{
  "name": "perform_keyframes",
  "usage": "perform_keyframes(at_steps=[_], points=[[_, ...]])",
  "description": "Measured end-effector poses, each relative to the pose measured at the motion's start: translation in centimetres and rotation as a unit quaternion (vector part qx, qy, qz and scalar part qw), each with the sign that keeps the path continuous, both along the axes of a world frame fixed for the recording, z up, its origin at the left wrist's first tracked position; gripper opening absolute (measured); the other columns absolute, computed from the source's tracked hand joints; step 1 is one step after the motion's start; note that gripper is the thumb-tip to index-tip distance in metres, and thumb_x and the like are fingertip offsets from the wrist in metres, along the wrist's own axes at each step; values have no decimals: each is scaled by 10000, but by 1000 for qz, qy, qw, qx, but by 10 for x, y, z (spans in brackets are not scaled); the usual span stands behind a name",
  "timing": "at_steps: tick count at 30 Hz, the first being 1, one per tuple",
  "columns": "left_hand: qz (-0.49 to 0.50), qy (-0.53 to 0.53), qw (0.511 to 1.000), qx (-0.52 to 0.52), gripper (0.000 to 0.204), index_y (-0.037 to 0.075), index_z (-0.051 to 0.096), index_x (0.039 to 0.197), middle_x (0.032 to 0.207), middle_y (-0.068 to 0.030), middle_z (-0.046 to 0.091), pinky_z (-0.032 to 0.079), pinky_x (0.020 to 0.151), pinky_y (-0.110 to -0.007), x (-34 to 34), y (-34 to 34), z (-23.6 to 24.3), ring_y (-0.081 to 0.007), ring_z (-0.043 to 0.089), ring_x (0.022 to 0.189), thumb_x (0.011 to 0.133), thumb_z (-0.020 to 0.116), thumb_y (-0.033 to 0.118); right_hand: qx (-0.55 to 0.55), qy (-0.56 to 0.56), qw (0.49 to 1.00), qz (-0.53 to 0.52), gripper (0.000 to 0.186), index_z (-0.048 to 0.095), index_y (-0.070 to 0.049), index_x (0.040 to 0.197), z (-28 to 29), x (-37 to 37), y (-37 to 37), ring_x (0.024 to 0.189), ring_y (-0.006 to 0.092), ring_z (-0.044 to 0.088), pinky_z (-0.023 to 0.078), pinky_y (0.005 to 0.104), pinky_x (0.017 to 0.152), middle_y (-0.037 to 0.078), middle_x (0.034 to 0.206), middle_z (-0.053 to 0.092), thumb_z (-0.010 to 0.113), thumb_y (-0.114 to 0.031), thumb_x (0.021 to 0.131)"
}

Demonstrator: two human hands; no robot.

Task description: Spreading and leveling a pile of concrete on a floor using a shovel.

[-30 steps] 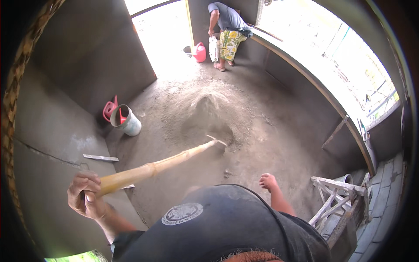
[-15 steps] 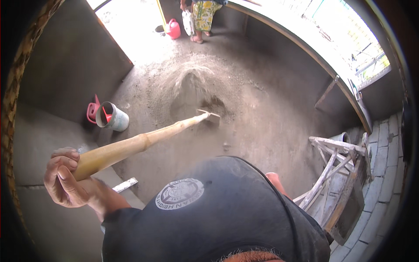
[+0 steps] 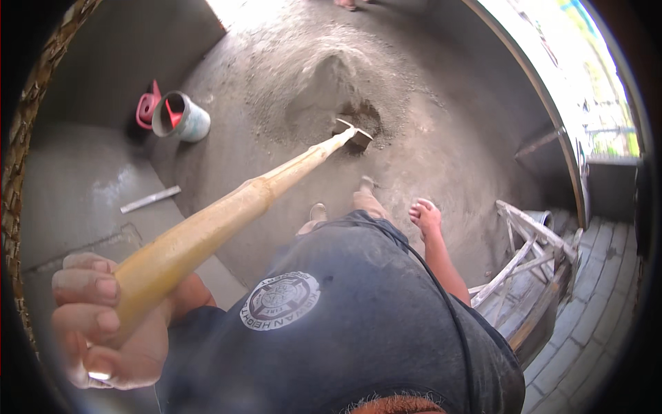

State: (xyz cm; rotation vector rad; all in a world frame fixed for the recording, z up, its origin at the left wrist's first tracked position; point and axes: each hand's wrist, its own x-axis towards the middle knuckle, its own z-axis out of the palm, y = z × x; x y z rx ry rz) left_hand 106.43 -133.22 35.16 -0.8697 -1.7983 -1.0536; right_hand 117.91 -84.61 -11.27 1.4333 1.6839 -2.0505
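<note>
My left hand (image 3: 114,321) is closed round the thick butt end of a hoe's bamboo handle (image 3: 224,210), at the lower left. The handle slants away to the right, toward the middle. At its far end the metal hoe blade (image 3: 359,140) rests at the near edge of a hollow in a grey sand-like heap (image 3: 310,103). Away from the handle, my right hand (image 3: 426,214) hangs over the floor to the right of my legs. Its fingers are loosely bent, and nothing shows in them.
A pale bucket (image 3: 193,123) with a red object inside stands at the left beside a red watering can (image 3: 147,107). On the left ledge lies a pale strip (image 3: 150,199). A wooden trestle (image 3: 514,265) stands at the right. Another person's foot (image 3: 347,4) shows at the far edge.
My view has tilted downward, bringing my right hand and feet into sight. My left hand, still on the hoe handle, appears lower and larger. Most of the other person has left the view.
</note>
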Motion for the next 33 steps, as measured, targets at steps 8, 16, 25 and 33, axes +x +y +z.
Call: perform_keyframes(at_steps=[8,16,25,33], points=[[10,-146,989,-12,246,255,590,1072,947,145,580,364,837,-276,44,-14,-2,-90,522,885,979,389,362,-170,-21,971,168,466,431,-25,1364,10,-184,-82,947,293,636,567,379,776,189,1151,586,556,-186,945],[57,-72,974,207,128,228,582,881,783,144,564,414,696,-176,97,7,-7,-15,532,682,778,653,255,-410,-189,886,102,358,494,-17,1108,-64,-277,-164,899,350,596,521,490,844,192,1035,555,553,-325,935],[-21,60,892,448,341,144,562,714,568,111,534,455,510,-124,153,41,-12,-4,511,455,527,839,205,-408,-322,847,115,117,447,-46,878,-99,-292,-156,630,243,511,498,369,614,111,755,494,540,-55,808],[322,-88,871,360,245,126,608,734,549,98,583,477,428,-137,305,-15,-11,-24,550,426,569,783,171,-269,-210,927,158,181,438,-22,913,-41,-260,-170,654,270,525,496,428,611,138,776,477,528,52,774]])
